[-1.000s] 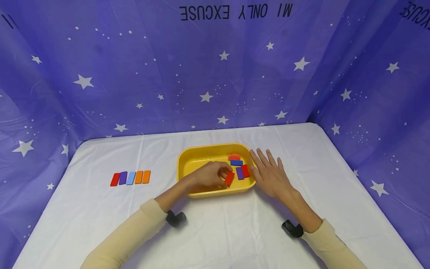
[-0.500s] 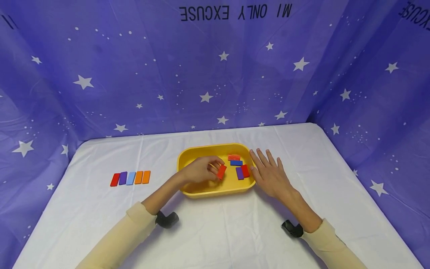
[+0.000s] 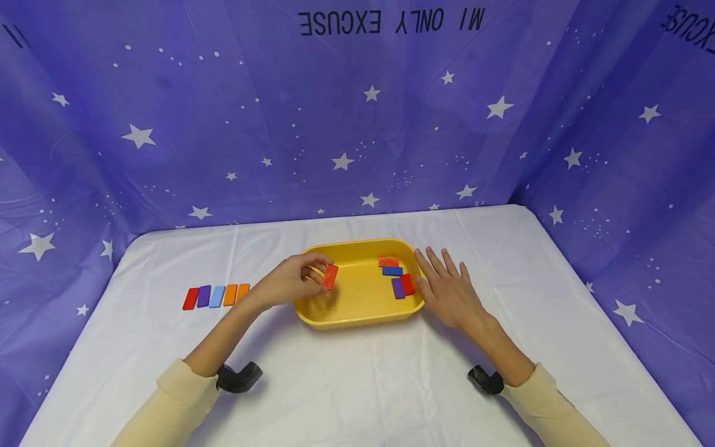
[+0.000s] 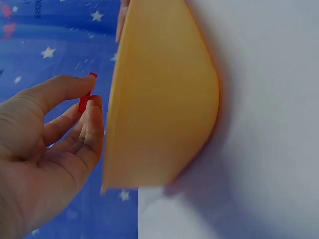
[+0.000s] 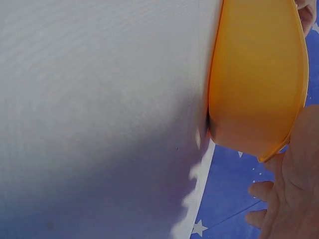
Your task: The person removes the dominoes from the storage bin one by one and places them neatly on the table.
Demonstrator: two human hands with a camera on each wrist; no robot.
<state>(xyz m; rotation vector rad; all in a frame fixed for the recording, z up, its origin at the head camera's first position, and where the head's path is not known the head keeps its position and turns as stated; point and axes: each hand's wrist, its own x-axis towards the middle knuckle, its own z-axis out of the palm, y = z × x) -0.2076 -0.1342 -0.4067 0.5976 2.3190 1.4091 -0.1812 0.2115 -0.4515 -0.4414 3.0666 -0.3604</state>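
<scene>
A red domino-like block (image 3: 331, 277) is pinched between the thumb and fingers of my left hand (image 3: 292, 279), over the left end of a yellow tray (image 3: 357, 321). In the left wrist view the red block (image 4: 87, 92) shows edge-on at the fingertips, above the tray's rim. My right hand (image 3: 452, 295) lies with straight, spread fingers at the tray's right end, its thumb and index finger at the rim. Inside the tray, at the right, are an orange-red block (image 3: 388, 262), a blue block (image 3: 392, 271), a purple block (image 3: 398, 288) and a red block (image 3: 408, 284).
Left of the tray, a row of blocks lies on the white cloth: red (image 3: 190, 298), purple (image 3: 203, 296), light blue (image 3: 216, 296) and two orange ones (image 3: 230, 295), the last partly behind my left hand. A purple star-print curtain (image 3: 313, 124) hangs behind the table.
My left hand has lifted the red block from among the others in the tray and carried it left to the tray's left end. My right hand has stayed in place.
</scene>
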